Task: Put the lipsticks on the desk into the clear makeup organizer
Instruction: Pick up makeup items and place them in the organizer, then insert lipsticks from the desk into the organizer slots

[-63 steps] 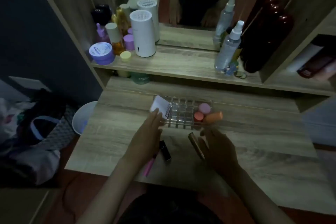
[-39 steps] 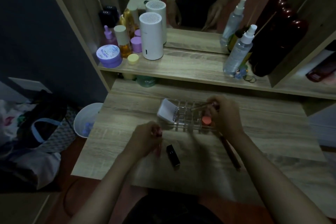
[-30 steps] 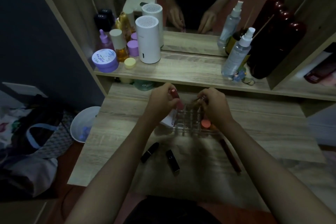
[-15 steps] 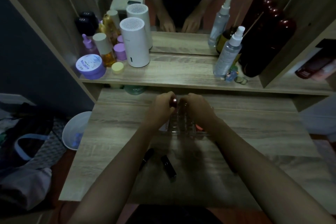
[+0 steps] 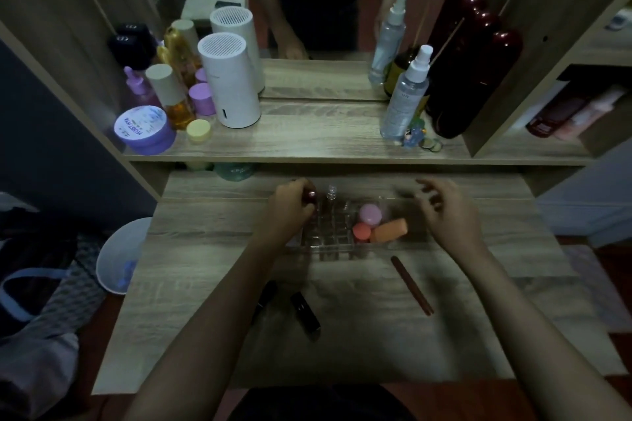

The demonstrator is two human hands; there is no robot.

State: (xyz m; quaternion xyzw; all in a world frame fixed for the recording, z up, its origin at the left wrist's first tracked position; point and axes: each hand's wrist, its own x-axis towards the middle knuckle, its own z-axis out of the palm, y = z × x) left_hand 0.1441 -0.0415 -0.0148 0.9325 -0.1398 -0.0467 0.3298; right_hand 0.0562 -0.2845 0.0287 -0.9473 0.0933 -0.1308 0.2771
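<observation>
Left hand [image 5: 290, 207] pinches red-capped lipstick [image 5: 310, 196] at organizer's [image 5: 328, 243] 10 o'clock cell; right hand [image 5: 448, 212] open, empty. Risk: misaligned drop tips it.

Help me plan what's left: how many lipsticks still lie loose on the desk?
3: a black tube, a dark one partly hidden beside the left forearm, and a slim brown stick on the right. Others may be hidden.

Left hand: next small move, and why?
Probably lower the lipstick into a slot. The left hand grips it upright above the organizer, at its left grid; the right hand hovers open, holding nothing.
</observation>
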